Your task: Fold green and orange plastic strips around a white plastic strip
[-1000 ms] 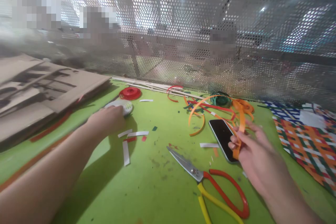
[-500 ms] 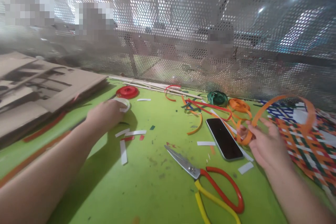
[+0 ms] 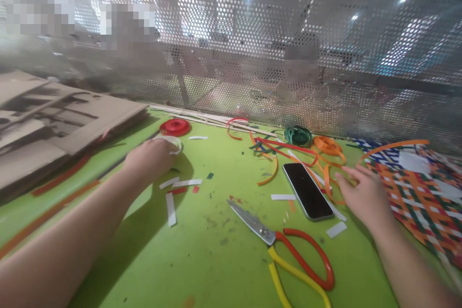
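Observation:
My left hand [image 3: 153, 156] reaches to the back left, its fingers closed on a coiled roll of white strip [image 3: 176, 143] at table level. Just behind it lies a roll of red strip [image 3: 175, 127]. On the right, my right hand [image 3: 363, 192] hovers with thumb and fingers apart and nothing visible between them. A loose orange strip [image 3: 395, 146] arches behind those fingers, and its coil [image 3: 327, 146] sits farther back. Left of my right hand lies a phone [image 3: 308, 191], dark screen up. Scissors [image 3: 267, 233] with red and yellow handles rest in front.
A colourful woven mat [image 3: 415, 192] covers the right side. Cardboard pieces [image 3: 104, 115] are stacked at the left. Thin wooden sticks [image 3: 205, 116] and a green coil [image 3: 298, 135] lie along the back, by a perforated screen [image 3: 231, 57]. White offcuts [image 3: 171, 209] are scattered about.
My right hand has let go of the orange strip, whose raised loop has dropped lower. My left hand has shifted slightly right with the white roll.

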### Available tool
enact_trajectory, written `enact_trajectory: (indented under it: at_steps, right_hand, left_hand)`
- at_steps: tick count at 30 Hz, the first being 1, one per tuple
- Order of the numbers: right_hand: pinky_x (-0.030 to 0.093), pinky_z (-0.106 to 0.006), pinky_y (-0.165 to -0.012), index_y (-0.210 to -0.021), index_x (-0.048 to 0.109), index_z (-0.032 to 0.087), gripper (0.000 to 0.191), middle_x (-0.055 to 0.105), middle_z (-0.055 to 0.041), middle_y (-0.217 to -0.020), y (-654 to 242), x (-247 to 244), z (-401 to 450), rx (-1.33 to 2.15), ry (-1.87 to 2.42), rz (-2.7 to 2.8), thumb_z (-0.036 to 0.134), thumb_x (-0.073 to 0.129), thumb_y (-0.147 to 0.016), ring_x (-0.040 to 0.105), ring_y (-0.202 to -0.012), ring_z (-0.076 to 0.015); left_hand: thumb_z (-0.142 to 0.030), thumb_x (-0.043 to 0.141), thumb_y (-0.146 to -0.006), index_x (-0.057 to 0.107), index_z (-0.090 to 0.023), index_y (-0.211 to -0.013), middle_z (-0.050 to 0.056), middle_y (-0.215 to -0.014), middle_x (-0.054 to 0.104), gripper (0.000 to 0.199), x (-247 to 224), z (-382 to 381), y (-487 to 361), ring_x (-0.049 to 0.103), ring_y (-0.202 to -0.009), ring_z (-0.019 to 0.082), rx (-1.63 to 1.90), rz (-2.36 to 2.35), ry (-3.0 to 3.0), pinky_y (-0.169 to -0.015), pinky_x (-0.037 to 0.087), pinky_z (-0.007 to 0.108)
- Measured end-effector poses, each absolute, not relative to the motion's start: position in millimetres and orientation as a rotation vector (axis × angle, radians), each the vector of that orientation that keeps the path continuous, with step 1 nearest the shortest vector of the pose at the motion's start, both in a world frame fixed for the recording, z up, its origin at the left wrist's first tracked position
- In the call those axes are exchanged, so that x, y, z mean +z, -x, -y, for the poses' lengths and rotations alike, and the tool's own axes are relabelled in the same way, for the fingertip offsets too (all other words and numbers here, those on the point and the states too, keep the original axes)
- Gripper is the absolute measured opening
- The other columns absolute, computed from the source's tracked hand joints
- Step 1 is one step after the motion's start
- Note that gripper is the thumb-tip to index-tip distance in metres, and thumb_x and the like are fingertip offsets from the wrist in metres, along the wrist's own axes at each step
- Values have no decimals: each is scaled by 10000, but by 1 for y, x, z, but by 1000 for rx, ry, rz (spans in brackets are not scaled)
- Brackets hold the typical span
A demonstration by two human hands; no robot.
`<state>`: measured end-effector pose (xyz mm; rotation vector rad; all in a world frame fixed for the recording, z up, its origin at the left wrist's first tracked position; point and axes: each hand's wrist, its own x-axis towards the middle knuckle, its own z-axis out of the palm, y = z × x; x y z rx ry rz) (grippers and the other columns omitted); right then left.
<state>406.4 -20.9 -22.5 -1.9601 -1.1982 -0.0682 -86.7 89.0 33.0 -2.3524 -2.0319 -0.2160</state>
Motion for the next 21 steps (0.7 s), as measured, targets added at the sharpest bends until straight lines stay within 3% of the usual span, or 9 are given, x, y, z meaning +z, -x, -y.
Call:
enact_trajectory:
  at_steps: [2,5,10,13,15,18,21]
  right_hand:
    - [217,-634,-1228,-1117,771,57,451,464,-361,-1531,-401,-21,23,-106,2012,1288,403,721,-832,319,-1526,-510]
    - [223,-645,-1215,-1198,757,67,474,333,-335,-1642,-387,-15,27,-292,2048,1427,443,661,-927,265,-1541,-537]
    - [261,-657,-1218,-1142,778,108,416,428,-260,-1628,-358,1,36,-641,1904,1582,428,538,-1027,296,-1552,-480]
    - [203,-714,-1226,-1040,777,139,416,585,-252,-1506,-348,2,37,-755,1776,1714,448,498,-1041,415,-1505,-445]
    - [182,-747,-1221,-1001,767,163,430,695,-227,-1369,-343,-2,37,-805,1731,1815,456,457,-1052,536,-1417,-431]
    - [162,-758,-1227,-1000,759,177,413,776,-180,-1214,-337,-10,38,-771,1727,1923,448,451,-1055,670,-1254,-409]
    - [167,-708,-1261,-1068,745,183,352,803,-137,-1157,-330,-16,39,-628,1673,2021,420,485,-1053,733,-1146,-353]
  left_hand:
    - [-246,409,-1007,802,-198,-1118,114,-971,733,411,32,-90,88,681,-886,303,-190,2023,2356,-775,520,411]
    - [-270,463,-1000,812,-211,-1078,99,-952,739,362,30,-93,89,681,-890,296,-143,2026,2364,-791,523,406]
    - [-263,422,-1025,761,-152,-1222,118,-1057,742,408,30,-92,84,679,-1042,329,-111,2013,2407,-917,517,439]
    - [-313,424,-1036,690,-57,-1332,199,-1263,691,473,35,-86,76,622,-1208,369,-131,1940,2523,-1032,474,463]
    - [-423,453,-1032,685,-40,-1332,227,-1272,682,539,38,-81,72,634,-1189,383,-98,1912,2623,-1001,496,465]
    - [-638,609,-909,710,-136,-1301,174,-1212,714,645,41,-72,69,706,-1003,338,57,1911,2800,-844,559,406]
    - [-686,809,-685,645,-280,-1397,111,-1273,695,836,40,-62,72,726,-883,276,216,1864,2953,-743,571,345]
